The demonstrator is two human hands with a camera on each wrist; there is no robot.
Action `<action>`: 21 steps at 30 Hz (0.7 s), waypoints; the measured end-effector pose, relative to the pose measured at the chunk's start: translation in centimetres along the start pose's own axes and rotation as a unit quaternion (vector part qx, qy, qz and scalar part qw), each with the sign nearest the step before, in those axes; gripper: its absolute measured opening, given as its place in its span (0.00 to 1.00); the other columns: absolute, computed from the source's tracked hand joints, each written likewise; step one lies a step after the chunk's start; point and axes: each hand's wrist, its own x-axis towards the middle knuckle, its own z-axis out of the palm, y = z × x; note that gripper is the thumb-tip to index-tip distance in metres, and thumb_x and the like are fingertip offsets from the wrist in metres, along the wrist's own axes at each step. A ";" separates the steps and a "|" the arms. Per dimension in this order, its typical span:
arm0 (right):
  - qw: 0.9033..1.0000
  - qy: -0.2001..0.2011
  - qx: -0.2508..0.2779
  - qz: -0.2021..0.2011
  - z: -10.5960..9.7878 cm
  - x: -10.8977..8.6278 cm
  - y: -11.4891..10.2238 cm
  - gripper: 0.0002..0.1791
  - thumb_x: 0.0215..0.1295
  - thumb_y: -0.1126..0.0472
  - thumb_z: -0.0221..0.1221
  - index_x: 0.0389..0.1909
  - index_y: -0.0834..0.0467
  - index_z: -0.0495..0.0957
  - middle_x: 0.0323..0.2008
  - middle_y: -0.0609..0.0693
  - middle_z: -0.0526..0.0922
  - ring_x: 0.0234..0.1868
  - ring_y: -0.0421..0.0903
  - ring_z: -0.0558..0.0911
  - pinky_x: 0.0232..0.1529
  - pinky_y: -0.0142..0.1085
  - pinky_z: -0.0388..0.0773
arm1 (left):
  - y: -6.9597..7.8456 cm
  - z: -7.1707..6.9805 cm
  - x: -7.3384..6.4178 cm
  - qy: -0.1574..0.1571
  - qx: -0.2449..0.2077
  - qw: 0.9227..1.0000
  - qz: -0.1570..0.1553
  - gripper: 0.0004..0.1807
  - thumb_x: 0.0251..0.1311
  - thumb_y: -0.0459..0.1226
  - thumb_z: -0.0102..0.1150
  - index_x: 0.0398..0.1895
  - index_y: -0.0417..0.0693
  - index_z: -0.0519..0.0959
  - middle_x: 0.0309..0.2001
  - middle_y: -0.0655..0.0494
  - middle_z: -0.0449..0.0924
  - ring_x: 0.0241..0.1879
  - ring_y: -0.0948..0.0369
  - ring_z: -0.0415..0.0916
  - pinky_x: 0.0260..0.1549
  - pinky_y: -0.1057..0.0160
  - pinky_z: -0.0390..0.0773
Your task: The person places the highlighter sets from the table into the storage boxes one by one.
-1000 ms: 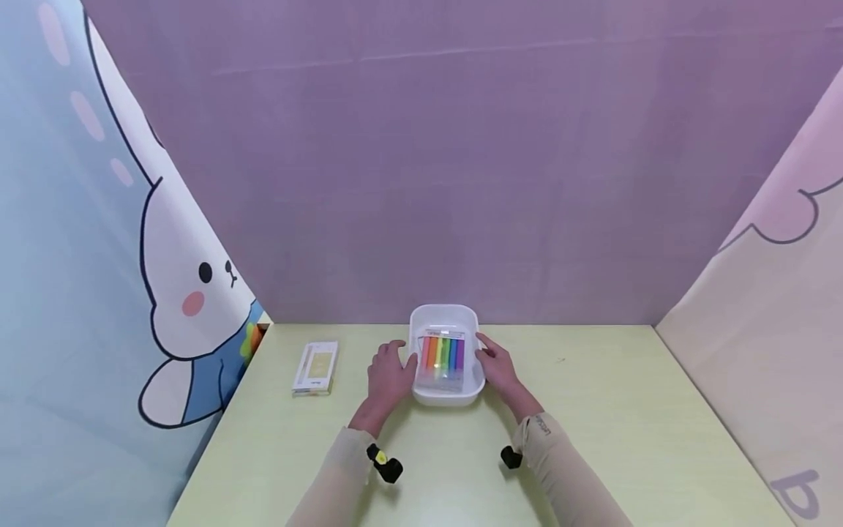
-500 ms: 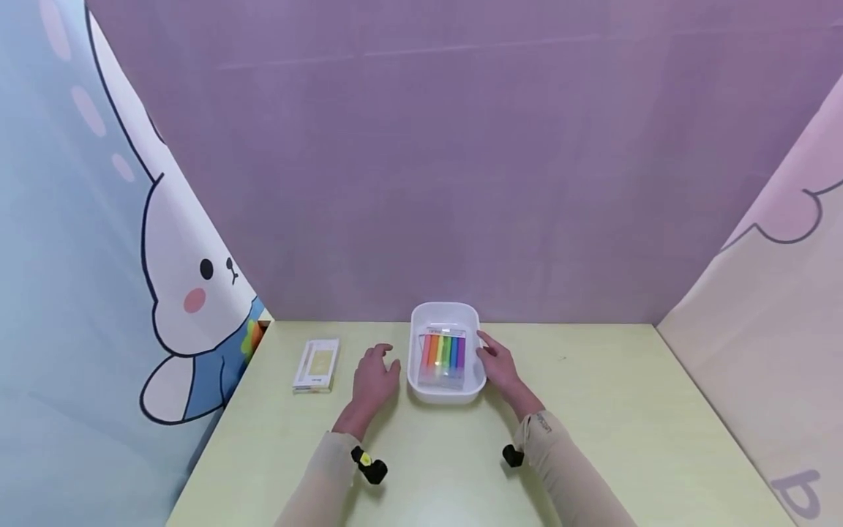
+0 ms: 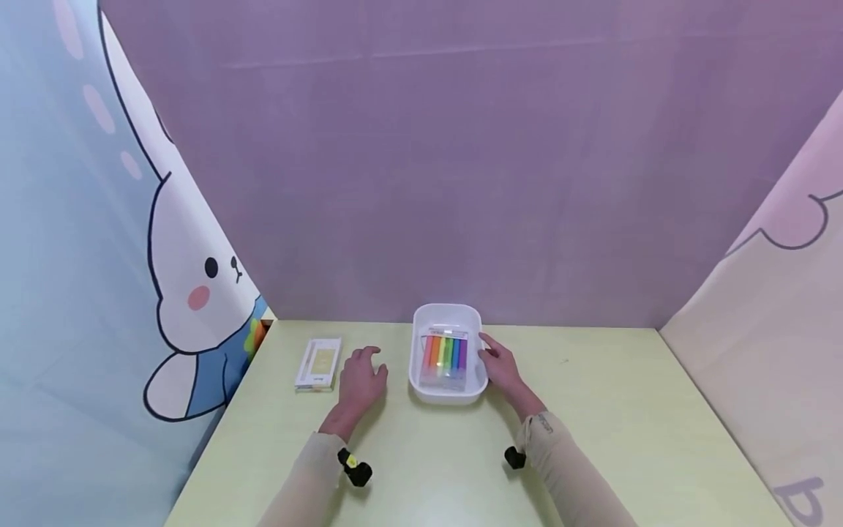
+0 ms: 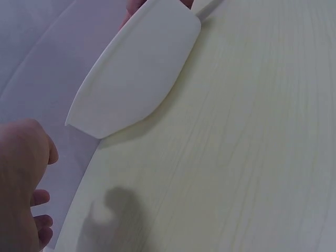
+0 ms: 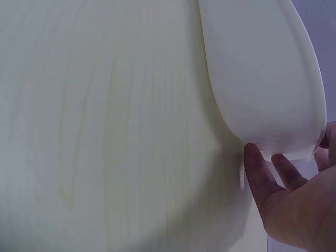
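Observation:
A white plastic tray (image 3: 447, 394) sits on the table with a clear pack of rainbow-coloured markers (image 3: 445, 359) lying inside it. My right hand (image 3: 503, 369) rests its fingertips against the tray's right side; the right wrist view shows those fingers (image 5: 260, 176) fairly straight against the outer wall. My left hand (image 3: 359, 382) is apart from the tray, over the table to its left, with relaxed fingers and nothing in them. Just left of that hand lies a flat white box (image 3: 318, 364) with a yellow panel on top.
The pale wood-grain table (image 3: 626, 424) meets a purple cloth backdrop (image 3: 421, 183) right behind the tray. Printed curtains stand at both sides, one with a rabbit (image 3: 191, 315). Each wrist carries a small black camera (image 3: 358, 474).
My left hand has let go of the tray's left side and moved left, close to the white box. My right hand and the tray stay practically where they were.

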 end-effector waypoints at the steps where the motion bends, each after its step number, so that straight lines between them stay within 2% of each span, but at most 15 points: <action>1: 1.000 -0.002 -0.001 0.001 0.0 0.0 0.0 0.26 0.71 0.60 0.52 0.70 0.50 0.67 0.58 0.64 0.74 0.57 0.58 0.74 0.55 0.50 0.73 | -0.2 -0.1 0.0 -0.001 0.005 1.000 0.001 0.20 0.60 0.39 0.59 0.56 0.44 0.76 0.51 0.41 0.75 0.48 0.42 0.73 0.42 0.43 0.74; 7: 1.000 -0.007 0.002 -0.003 0.0 -0.2 -0.1 0.26 0.71 0.60 0.52 0.70 0.50 0.66 0.56 0.64 0.75 0.56 0.58 0.74 0.55 0.50 0.72 | -1.6 -1.5 0.7 0.000 0.039 0.999 0.007 0.21 0.60 0.40 0.57 0.56 0.43 0.75 0.52 0.39 0.74 0.49 0.40 0.71 0.41 0.40 0.72; 12: 1.000 -0.005 0.001 -0.003 -0.2 -0.2 -0.2 0.26 0.72 0.60 0.51 0.70 0.50 0.66 0.53 0.64 0.75 0.54 0.57 0.75 0.53 0.48 0.74 | -2.7 -2.8 0.9 -0.028 0.056 0.998 -0.014 0.23 0.61 0.41 0.58 0.58 0.43 0.73 0.54 0.39 0.72 0.50 0.39 0.70 0.42 0.39 0.70; 21: 1.000 -0.021 0.008 -0.001 -0.3 0.1 -0.3 0.26 0.72 0.59 0.51 0.70 0.49 0.66 0.56 0.64 0.74 0.55 0.58 0.75 0.52 0.48 0.75 | -5.9 -5.2 1.5 -0.051 0.105 0.993 -0.035 0.35 0.56 0.50 0.61 0.62 0.41 0.67 0.58 0.34 0.66 0.54 0.36 0.65 0.44 0.35 0.66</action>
